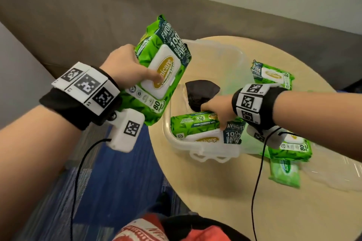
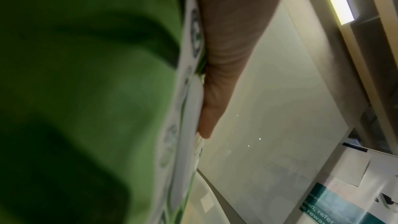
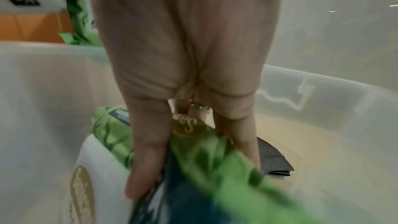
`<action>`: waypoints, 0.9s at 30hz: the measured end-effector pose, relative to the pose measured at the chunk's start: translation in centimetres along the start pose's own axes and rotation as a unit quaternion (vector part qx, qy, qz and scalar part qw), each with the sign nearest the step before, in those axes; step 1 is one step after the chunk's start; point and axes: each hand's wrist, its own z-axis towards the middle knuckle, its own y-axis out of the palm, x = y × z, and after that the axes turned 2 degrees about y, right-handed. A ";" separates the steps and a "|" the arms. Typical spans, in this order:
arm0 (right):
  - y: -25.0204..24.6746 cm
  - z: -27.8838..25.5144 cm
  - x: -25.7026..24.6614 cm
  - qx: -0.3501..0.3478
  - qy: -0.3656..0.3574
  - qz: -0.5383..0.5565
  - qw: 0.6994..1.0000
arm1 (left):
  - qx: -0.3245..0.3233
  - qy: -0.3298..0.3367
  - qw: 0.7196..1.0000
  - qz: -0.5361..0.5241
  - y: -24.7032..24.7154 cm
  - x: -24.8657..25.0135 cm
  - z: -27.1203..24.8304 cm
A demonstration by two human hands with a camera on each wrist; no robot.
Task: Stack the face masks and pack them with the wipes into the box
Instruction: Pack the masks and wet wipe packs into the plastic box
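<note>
A clear plastic box (image 1: 233,53) stands on the round table. Inside it lie black face masks (image 1: 201,94) and a green wipes pack (image 1: 194,125) set on edge against the near wall. My right hand (image 1: 216,112) reaches into the box and grips that pack (image 3: 204,156) from above, thumb on one side and fingers on the other; the masks (image 3: 273,156) lie just behind it. My left hand (image 1: 127,64) holds a second green wipes pack (image 1: 162,68) in the air to the left of the box, thumb pressed on its white lid (image 2: 189,108).
More green wipes packs lie on the beige round table (image 1: 215,186): one behind my right wrist (image 1: 274,74), two near the right (image 1: 293,148), (image 1: 285,174). A clear lid (image 1: 337,172) rests at the right edge. Blue carpet and a grey wall lie left.
</note>
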 end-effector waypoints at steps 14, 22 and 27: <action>0.5 3.0 -1.3 -0.173 -0.079 -0.149 0.970 | -0.020 0.068 0.997 0.038 -0.7 3.7 0.5; -1.0 3.1 3.1 -0.112 -0.015 0.072 0.991 | -0.040 0.169 0.984 0.023 4.0 9.0 1.4; -0.2 4.1 6.0 -0.007 0.136 0.180 0.974 | -0.053 0.156 0.984 0.065 7.5 7.6 2.6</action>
